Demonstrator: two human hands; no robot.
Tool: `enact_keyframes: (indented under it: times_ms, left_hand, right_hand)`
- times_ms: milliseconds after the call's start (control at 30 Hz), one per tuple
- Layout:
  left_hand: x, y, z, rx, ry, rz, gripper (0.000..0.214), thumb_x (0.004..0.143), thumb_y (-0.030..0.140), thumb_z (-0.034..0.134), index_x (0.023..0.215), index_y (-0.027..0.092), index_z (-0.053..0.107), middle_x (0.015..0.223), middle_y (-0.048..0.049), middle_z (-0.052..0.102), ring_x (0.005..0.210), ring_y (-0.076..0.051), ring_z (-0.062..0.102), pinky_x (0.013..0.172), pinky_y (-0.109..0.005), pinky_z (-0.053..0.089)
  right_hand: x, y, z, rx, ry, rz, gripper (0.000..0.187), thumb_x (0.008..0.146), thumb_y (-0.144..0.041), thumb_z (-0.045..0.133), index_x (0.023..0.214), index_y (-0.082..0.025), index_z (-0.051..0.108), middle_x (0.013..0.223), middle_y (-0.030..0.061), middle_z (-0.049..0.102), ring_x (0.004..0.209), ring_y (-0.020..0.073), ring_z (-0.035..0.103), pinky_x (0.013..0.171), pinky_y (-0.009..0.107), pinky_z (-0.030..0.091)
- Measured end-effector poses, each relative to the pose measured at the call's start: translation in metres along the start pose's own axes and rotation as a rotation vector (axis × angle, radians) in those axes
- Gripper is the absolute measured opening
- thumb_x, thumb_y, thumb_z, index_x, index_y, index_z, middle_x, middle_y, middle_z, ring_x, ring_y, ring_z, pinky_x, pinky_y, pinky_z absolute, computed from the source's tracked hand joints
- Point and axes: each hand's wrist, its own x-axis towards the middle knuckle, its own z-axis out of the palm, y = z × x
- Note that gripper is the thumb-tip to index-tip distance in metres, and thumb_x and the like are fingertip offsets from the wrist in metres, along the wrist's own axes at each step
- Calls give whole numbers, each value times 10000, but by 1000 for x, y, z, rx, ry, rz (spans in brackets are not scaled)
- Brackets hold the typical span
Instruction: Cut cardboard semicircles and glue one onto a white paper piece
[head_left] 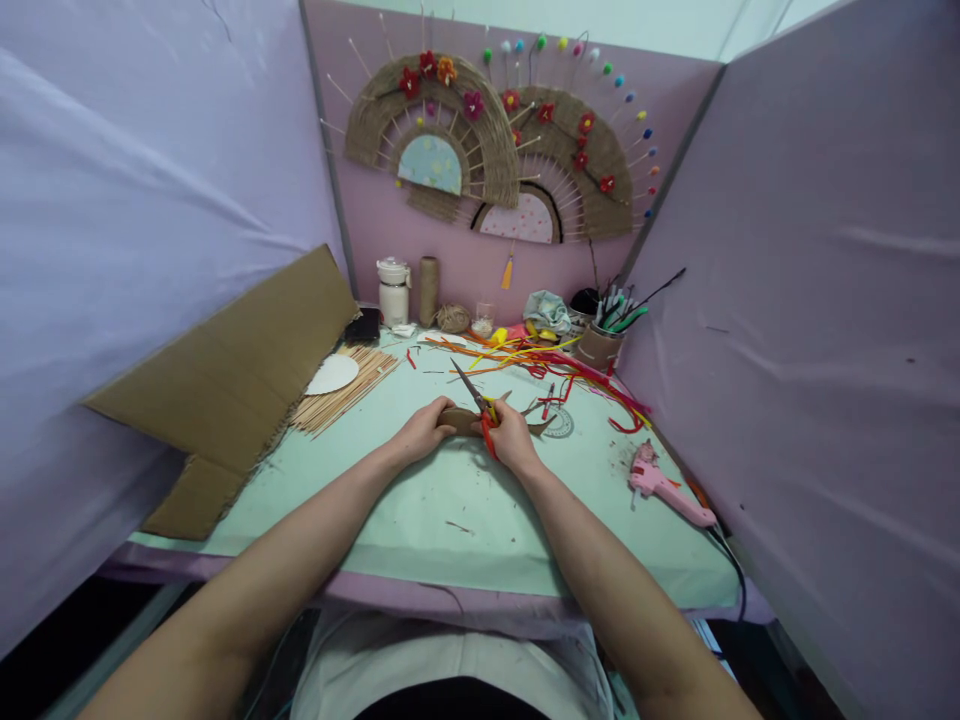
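Note:
My right hand (512,438) is closed around the red handles of a pair of scissors (474,396), whose blades point up and to the left. My left hand (424,429) pinches the left end of a brown cardboard piece (459,420) that lies between both hands on the pale green table cover (465,510). The scissor blades sit over the cardboard piece.
Large cardboard sheets (225,370) lean at the left, next to a bundle of wooden sticks (345,395) and a white oval (332,375). Coloured strips (547,365), a pen cup (600,345) and a protractor (559,422) lie behind. A pink glue gun (664,487) lies at the right.

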Motion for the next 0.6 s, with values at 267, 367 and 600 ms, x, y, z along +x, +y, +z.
enact_keyframes:
  times_ms: [267,367,600]
  left_hand:
    - [-1,1,1,-24,-9,15,89,689,210,610,773,201,582,794,-16,650,792,-202,571,746,-308,434]
    - [1,-1,2,-28,-10,1,90,673,218,630,745,198,578,735,-2,622,746,-192,545,718,-306,428]
    - [-1,6,-10,-97,-45,-40,191,659,297,635,811,186,603,745,2,632,721,-187,557,677,-298,438]
  right_hand:
    - [-4,-1,0,18,16,-17,213,644,-313,687,640,-240,487,678,-25,560,661,176,482,632,287,366]
    - [-4,0,0,20,7,2,213,616,-279,705,629,-237,496,640,-38,533,641,168,468,618,280,358]
    - [-2,-5,-5,132,-61,34,237,624,-374,739,707,-219,581,713,-16,635,672,175,540,623,286,421]
